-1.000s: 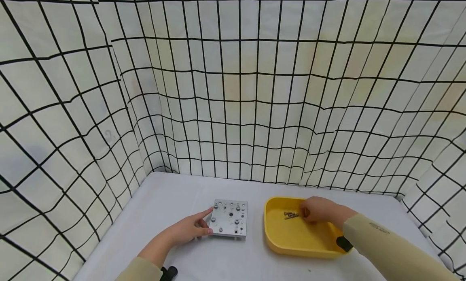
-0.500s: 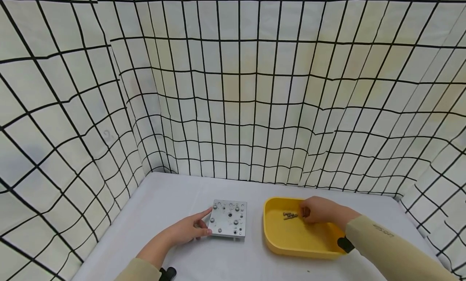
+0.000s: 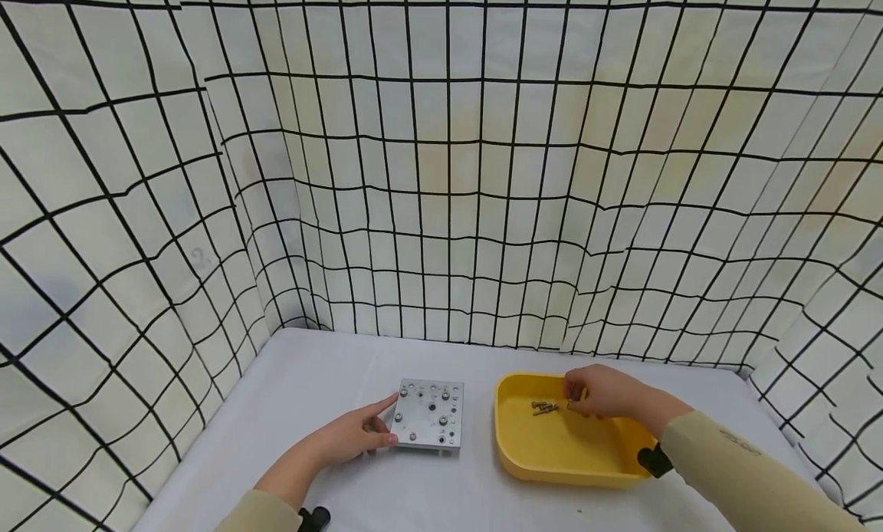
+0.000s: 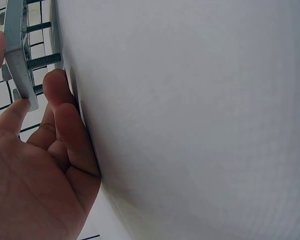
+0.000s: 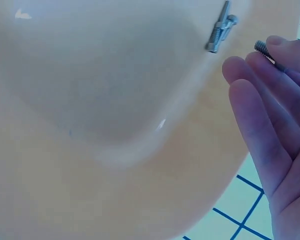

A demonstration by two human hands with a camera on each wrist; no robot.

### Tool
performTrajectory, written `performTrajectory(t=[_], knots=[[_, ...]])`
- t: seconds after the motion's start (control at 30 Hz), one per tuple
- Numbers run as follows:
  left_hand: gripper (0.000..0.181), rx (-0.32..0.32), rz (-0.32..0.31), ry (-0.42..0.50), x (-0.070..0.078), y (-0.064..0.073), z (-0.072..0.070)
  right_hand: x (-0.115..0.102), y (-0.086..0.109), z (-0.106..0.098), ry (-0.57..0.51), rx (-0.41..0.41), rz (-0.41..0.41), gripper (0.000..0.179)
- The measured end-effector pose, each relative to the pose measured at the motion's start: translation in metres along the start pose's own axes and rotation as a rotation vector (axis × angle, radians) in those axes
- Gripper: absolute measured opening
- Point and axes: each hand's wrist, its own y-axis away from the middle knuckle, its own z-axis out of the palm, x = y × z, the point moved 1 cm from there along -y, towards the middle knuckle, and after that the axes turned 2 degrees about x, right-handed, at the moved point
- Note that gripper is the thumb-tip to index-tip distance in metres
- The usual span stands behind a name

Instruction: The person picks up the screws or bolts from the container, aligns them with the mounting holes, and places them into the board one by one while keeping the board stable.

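Observation:
My left hand (image 3: 348, 438) grips the left edge of a square metal plate (image 3: 429, 413) by thumb and index finger. Screw heads and holes dot the plate's top. Below it, threaded screw ends (image 4: 45, 61) poke out in the left wrist view, where my other fingers curl close to the table. Over the yellow tray (image 3: 545, 472), my right hand (image 3: 603, 392) pinches a socket-head screw (image 5: 262, 48) between thumb and fingers. Several loose screws (image 3: 545, 408) lie on the tray floor, just left of that hand; the right wrist view shows them too (image 5: 221, 27).
A white cloth-covered table (image 3: 352, 363) carries the plate and the tray, side by side with a gap between. White walls with a black grid net (image 3: 448, 210) enclose the back and sides. Dark wrist cameras sit at both cuffs.
My right hand has lifted slightly from the tray floor, and its fingers have come together on a screw. My left hand and the plate keep their place; the head view has shifted slightly.

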Motion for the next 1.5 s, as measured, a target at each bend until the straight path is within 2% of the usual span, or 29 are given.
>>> performTrajectory(t=[0.17, 0.5, 0.83, 1.17, 1.5], knots=[[0.084, 0.002, -0.007, -0.004, 0.000, 0.000, 0.000, -0.001, 0.003, -0.003, -0.046, 0.015, -0.046, 0.011], [0.083, -0.004, 0.007, 0.011, -0.001, -0.002, 0.001, -0.009, 0.010, -0.010, -0.032, 0.094, -0.071, 0.015], [0.083, 0.002, -0.005, 0.004, -0.001, -0.001, 0.001, -0.021, 0.005, -0.011, -0.041, 0.096, -0.119, 0.017], [0.083, 0.005, -0.004, 0.001, 0.001, -0.002, 0.001, -0.051, -0.006, -0.010, -0.010, 0.105, -0.154, 0.019], [0.084, -0.003, 0.008, 0.026, -0.002, -0.003, 0.001, -0.084, -0.032, 0.003, 0.009, 0.096, -0.223, 0.018]])
